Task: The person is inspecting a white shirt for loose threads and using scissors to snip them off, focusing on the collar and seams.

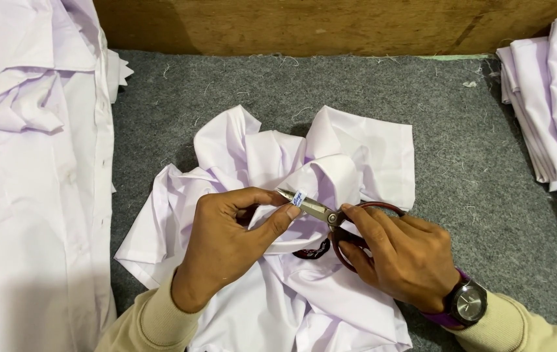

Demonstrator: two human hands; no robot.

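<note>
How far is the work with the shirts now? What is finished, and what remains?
Looks done: a folded stack lies at the right, though I cannot confirm it is trimmed. In hand: the left hand pinches a small tag on the crumpled white shirt, and the right hand holds scissors at it. Probably left: the shirts at the left.

Pale lilac shirt (pixel 330 163), maroon-handled scissors (pixel 330 225), grey felt (pixel 461 156)

A grey felt surface (pixel 370 98) is littered with loose threads (pixel 471 83). White shirts (pixel 31 163) are heaped at the left — more are stacked folded (pixel 552 98) at the right — and a wooden board (pixel 324 26) is set behind.
</note>
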